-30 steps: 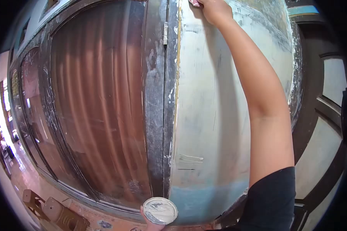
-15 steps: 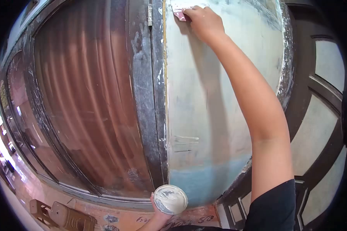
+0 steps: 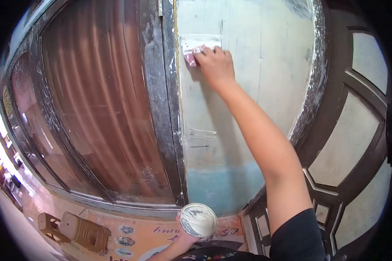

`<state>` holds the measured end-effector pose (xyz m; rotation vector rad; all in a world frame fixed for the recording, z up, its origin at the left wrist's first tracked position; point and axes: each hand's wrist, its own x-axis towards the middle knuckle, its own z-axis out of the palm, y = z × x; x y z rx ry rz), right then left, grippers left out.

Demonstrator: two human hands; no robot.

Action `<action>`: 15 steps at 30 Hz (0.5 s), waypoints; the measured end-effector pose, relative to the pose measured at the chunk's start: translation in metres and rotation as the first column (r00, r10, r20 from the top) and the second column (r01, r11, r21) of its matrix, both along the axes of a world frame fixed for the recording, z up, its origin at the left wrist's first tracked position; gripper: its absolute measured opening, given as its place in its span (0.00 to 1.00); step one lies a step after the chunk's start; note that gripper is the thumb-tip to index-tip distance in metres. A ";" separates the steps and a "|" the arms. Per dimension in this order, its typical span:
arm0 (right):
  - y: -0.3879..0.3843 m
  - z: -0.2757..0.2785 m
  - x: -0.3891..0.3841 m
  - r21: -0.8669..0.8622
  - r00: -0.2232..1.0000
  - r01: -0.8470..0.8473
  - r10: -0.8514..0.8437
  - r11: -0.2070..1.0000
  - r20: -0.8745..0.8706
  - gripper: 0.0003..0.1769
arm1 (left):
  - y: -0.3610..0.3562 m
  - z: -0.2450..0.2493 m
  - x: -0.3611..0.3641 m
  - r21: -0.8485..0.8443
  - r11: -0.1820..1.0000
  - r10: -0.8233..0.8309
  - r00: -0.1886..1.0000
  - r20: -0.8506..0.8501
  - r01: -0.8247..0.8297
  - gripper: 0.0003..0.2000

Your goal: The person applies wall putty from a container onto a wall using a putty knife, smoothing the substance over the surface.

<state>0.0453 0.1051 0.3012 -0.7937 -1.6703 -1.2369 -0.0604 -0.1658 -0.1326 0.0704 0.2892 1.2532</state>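
Against the pale wall panel [image 3: 244, 108], my right hand [image 3: 215, 65] grips a pinkish-red scraper [image 3: 190, 58] smeared with white paste. The scraper's wide edge touches the panel near its left border, beside the dark wooden frame. Low in the view, my left hand [image 3: 185, 237] holds a round container [image 3: 198, 220] of whitish paste, its open top facing up. Most of the left fingers are hidden behind the container. The panel's lower part is light blue, with a few short streaks above it.
A dark-framed window [image 3: 102, 108] with reddish-brown curtains stands left of the panel. Brown plastic stools [image 3: 85, 230] sit at the lower left beside an orange printed sheet [image 3: 139, 232] on the floor. A dark door with pale insets [image 3: 346, 143] is at the right.
My right hand and the scraper have moved down the panel. The view has tilted lower, showing more of the floor sheet. My left hand still holds the container.
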 end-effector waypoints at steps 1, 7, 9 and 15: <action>-0.001 -0.017 -0.001 -0.007 1.000 0.030 -0.030 1.000 -0.004 0.07 | -0.005 -0.001 0.001 -0.007 1.000 0.003 1.000 0.000 -0.003 0.42; -0.012 -0.110 0.001 -0.085 0.998 -0.029 0.024 0.996 -0.062 0.13 | -0.033 0.002 -0.006 0.033 0.997 0.068 0.997 -0.029 -0.067 0.43; -0.014 -0.137 0.003 -0.221 0.997 -0.052 0.037 0.974 -0.072 0.16 | -0.042 -0.001 -0.012 0.010 0.998 0.070 0.995 -0.070 -0.070 0.43; -0.014 -0.212 0.005 -0.237 0.997 -0.037 0.020 0.971 -0.076 0.20 | -0.044 -0.007 -0.018 0.059 0.991 0.117 0.992 0.048 -0.120 0.41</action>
